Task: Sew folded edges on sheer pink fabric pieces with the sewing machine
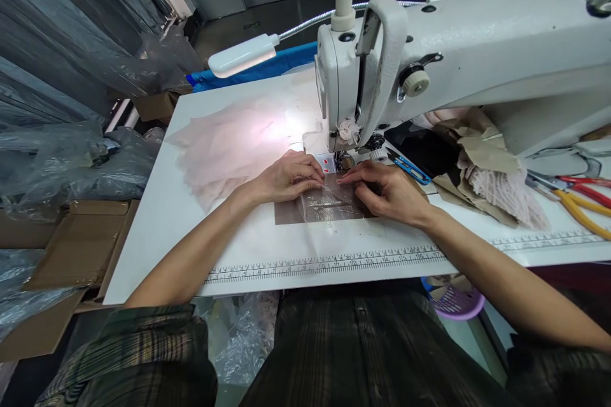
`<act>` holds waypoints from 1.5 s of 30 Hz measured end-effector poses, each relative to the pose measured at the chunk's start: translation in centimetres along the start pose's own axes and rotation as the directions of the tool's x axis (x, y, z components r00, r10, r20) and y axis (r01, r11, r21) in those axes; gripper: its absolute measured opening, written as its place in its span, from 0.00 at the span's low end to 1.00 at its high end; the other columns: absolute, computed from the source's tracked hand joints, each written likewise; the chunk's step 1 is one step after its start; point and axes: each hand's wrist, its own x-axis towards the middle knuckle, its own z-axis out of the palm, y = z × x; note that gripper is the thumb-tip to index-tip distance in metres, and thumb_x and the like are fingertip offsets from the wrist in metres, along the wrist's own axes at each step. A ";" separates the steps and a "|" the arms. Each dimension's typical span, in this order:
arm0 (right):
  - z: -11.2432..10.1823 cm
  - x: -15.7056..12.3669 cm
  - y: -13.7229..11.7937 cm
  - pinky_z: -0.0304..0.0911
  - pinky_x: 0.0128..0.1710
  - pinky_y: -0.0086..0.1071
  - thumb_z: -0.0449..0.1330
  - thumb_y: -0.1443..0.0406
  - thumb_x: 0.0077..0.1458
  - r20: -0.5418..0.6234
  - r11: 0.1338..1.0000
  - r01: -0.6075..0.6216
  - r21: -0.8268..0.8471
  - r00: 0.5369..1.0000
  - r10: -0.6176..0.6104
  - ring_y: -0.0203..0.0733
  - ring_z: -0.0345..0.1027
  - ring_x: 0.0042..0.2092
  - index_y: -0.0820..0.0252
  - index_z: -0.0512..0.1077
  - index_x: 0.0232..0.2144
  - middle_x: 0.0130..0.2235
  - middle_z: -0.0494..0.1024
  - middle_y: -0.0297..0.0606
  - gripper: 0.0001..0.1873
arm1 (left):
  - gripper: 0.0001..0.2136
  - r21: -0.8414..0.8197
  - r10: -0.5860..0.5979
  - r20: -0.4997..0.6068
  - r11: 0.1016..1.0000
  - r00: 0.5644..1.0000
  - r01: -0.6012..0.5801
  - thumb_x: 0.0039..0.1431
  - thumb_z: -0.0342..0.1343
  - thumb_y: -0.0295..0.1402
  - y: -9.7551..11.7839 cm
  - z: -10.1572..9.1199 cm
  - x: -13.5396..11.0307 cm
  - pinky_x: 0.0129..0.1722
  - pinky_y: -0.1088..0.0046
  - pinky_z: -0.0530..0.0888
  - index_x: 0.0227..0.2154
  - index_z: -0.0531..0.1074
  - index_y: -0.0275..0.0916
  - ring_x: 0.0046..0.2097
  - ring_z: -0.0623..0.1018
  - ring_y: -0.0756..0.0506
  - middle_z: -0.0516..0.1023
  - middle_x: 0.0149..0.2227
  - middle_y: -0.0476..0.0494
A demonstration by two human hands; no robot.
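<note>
Left hand (300,179) pinching cloth (329,200), right hand (386,191) curling over it, grip unclear.
Seemingly lining up, machine (458,51) just beyond hands; next move likely needing flat cloth.

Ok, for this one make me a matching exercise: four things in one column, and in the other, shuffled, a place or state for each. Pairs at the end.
Column one
1. Left hand
2. Pale pink fabric
3. Lamp
4. Purple basket

Column two
A. Below the level of the table, on the wearer's right
B. Carried on a flexible metal arm
C. At the sheer material on the near side of the sewing machine
D. Spread on the white tabletop, left of the machine

Pairs: 1-C, 2-D, 3-B, 4-A
</note>
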 end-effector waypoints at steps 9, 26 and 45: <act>0.7 1.2 -2.1 0.61 0.32 0.34 0.60 0.56 0.58 0.190 0.987 -0.147 -0.060 0.969 0.156 0.41 0.68 0.32 0.62 0.74 0.43 0.33 0.76 0.38 0.17 | 0.08 0.075 0.002 0.022 0.997 1.000 -0.003 0.66 0.51 0.33 1.3 -0.3 0.1 0.45 0.68 0.71 0.34 0.75 0.39 0.36 0.77 0.49 0.80 0.34 0.46; 1.7 -0.5 -3.5 0.62 0.22 0.29 0.61 0.54 0.58 0.383 0.787 -0.540 0.298 0.823 0.420 0.37 0.67 0.23 0.60 0.68 0.30 0.24 0.73 0.34 0.15 | 0.13 -0.030 -0.270 0.139 0.960 0.953 0.277 0.65 0.51 0.39 3.7 -3.6 0.5 0.24 0.80 0.66 0.36 0.77 0.36 0.25 0.71 0.53 0.76 0.26 0.49; 1.8 -1.1 0.2 0.61 0.53 0.55 0.50 0.67 0.64 0.165 0.963 0.058 -0.263 0.986 -0.015 0.55 0.62 0.54 0.61 0.71 0.53 0.53 0.73 0.45 0.18 | 0.05 0.521 0.299 0.153 0.786 0.942 -0.334 0.65 0.50 0.30 5.5 1.6 -3.5 0.37 0.66 0.77 0.38 0.69 0.34 0.39 0.78 0.44 0.78 0.40 0.37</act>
